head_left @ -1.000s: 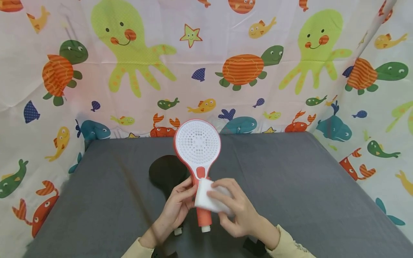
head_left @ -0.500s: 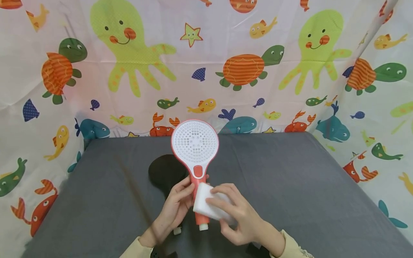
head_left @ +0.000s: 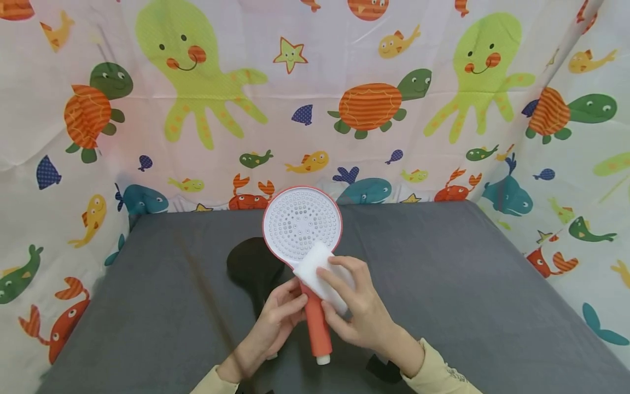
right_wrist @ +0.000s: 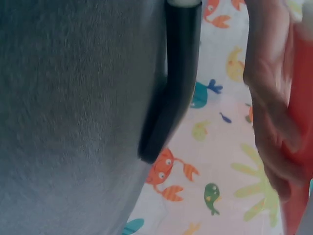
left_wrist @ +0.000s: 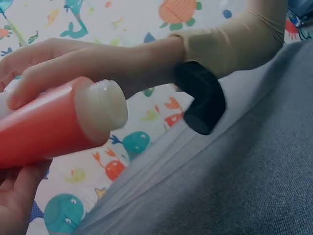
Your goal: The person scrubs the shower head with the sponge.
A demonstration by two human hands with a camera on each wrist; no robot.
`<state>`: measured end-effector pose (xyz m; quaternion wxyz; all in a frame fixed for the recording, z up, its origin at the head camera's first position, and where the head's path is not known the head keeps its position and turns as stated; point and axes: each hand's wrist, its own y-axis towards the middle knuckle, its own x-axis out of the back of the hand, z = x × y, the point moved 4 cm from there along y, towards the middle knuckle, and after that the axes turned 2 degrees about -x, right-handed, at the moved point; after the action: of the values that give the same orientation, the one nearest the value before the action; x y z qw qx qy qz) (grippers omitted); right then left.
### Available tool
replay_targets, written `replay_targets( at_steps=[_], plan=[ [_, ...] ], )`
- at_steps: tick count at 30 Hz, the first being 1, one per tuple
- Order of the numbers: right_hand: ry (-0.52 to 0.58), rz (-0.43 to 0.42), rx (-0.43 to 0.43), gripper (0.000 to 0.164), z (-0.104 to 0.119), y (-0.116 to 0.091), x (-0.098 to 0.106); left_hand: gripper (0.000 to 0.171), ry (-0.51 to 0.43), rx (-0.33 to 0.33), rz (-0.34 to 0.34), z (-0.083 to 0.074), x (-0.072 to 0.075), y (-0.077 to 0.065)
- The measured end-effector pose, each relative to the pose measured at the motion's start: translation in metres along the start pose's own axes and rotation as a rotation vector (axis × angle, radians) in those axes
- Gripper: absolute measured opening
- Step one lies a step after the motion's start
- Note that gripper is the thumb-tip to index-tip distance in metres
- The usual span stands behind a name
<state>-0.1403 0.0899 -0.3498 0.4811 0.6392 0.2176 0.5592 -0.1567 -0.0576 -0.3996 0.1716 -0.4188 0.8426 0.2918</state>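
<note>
A coral-red shower head (head_left: 301,216) with a white nozzle face is held up over the table, tilted slightly to the left. My left hand (head_left: 283,317) grips its handle just below the neck, fingers behind and thumb in front. In my right hand (head_left: 361,306) is a white sponge (head_left: 325,276), pinched between fingers and thumb. The sponge covers the neck and overlaps the lower edge of the nozzle face. The left wrist view shows the red handle (left_wrist: 49,125) close up, its pale threaded end (left_wrist: 110,105) pointing at the camera.
A black shower head (head_left: 252,268) lies on the grey-covered table (head_left: 418,262), left of the red one and partly behind my left hand. A curtain (head_left: 315,109) printed with sea animals encloses the back and sides. Black straps sit near both wrists.
The sponge first slid a little down the handle, then moved up to the neck and the lower nozzle face. The red shower head's lower end has swung right; my left hand keeps its hold.
</note>
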Motion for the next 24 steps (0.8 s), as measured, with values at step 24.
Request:
replay_targets(
  at_steps=[24],
  plan=[
    [0.395, -0.225, -0.353, 0.045, 0.006, 0.018, 0.007, 0.027, 0.148, 0.010, -0.108, 0.002, 0.002, -0.002]
  ],
)
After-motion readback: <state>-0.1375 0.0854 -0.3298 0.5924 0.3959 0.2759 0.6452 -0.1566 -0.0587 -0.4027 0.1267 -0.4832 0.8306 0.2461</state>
